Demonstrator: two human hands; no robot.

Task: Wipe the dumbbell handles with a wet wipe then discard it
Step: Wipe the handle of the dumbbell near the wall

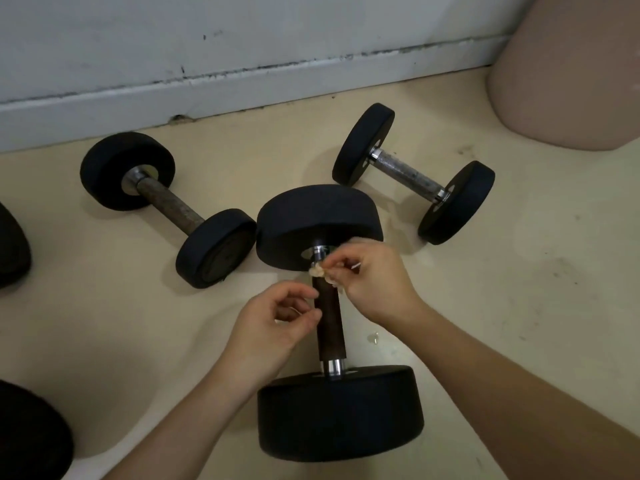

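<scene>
A large black dumbbell [341, 415] lies on the floor in front of me, its dark brown handle [330, 327] running away from me between two thick heads. My right hand [372, 284] pinches a small crumpled, soiled wet wipe [318, 270] against the far end of that handle, near the chrome collar. My left hand [273, 320] hovers just left of the handle with fingers loosely curled, fingertips close to the bar, holding nothing I can see.
Two smaller dumbbells lie beyond: one with a rusty handle [169, 209] at the left, one with a steel handle [412, 173] at the right. Black weights [31, 434] sit at the left edge. A pink rounded object [568, 71] stands by the wall [207, 46].
</scene>
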